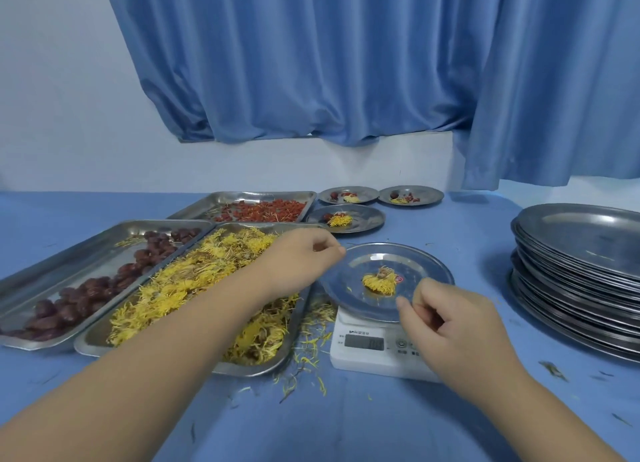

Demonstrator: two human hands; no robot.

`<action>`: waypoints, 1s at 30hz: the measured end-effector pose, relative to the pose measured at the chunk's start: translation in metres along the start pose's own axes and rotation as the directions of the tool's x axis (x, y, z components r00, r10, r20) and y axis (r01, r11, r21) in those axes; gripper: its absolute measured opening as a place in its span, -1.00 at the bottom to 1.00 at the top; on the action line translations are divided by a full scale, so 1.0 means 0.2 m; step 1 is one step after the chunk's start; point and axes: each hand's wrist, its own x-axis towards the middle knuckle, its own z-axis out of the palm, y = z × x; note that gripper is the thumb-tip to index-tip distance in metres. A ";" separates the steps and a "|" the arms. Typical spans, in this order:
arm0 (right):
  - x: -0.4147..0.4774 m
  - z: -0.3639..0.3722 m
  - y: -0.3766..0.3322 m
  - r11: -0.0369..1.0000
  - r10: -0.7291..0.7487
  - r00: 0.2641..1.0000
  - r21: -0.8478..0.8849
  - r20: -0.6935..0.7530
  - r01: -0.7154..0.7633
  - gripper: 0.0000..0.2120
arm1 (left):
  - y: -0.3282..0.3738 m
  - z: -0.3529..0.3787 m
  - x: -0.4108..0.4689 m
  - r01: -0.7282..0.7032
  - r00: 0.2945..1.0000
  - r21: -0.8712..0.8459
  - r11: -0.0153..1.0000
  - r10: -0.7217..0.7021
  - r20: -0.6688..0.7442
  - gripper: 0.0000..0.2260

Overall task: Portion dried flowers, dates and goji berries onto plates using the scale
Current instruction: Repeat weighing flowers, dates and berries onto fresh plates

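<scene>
A white digital scale [374, 352] carries a round steel plate [353, 290] with a small clump of yellow dried flowers [380, 281] on it. My left hand [304, 257] hovers at the plate's left rim, fingers curled together, and nothing shows in them. My right hand [453, 326] sits at the plate's near right rim with fingers pinched; I cannot see anything held. To the left lie a tray of yellow flowers [194, 288], a tray of dark red dates [93, 288] and a tray of goji berries [263, 210].
Three portioned plates stand behind the scale [367, 219], [348, 195], [412, 195]. A tall stack of steel plates [578, 274] sits at the right. Loose petals [308, 361] litter the blue tablecloth between flower tray and scale. A blue curtain hangs behind.
</scene>
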 end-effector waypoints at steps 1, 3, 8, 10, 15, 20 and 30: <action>0.00 0.02 -0.03 1.000 -0.020 1.000 0.005 0.016 0.020 -0.61 | -0.03 -0.04 -0.03 0.008 1.000 -0.005 1.000 -0.008 -0.012 -0.83; 0.02 0.06 -0.09 0.999 -0.046 0.998 -0.006 0.048 0.046 -0.61 | -0.08 -0.12 -0.08 0.030 0.999 0.007 1.000 -0.030 -0.031 -0.85; 0.15 0.23 -0.27 0.995 -0.100 0.988 0.005 0.120 0.100 -0.64 | -0.25 -0.39 -0.14 0.128 0.984 0.061 0.990 -0.119 -0.131 -0.85; 0.18 0.31 -0.32 0.994 -0.104 0.987 -0.017 0.119 0.107 -0.67 | -0.34 -0.50 -0.14 0.176 0.968 0.066 0.982 -0.161 -0.190 -0.85; 0.13 0.39 -0.31 0.983 -0.129 0.982 -0.113 0.136 0.145 -0.68 | -0.66 -0.75 -0.14 0.341 0.876 0.047 0.939 -0.299 -0.378 -0.81; 0.12 0.43 -0.30 0.977 -0.170 0.979 -0.110 0.112 0.182 -0.69 | -0.97 -0.82 -0.09 0.470 0.842 0.218 0.855 -0.360 -0.402 -0.82; 0.11 0.47 -0.26 0.983 -0.149 0.980 -0.088 0.132 0.161 -0.68 | -1.25 -0.83 0.06 0.433 0.875 0.502 0.749 -0.483 -0.035 -0.54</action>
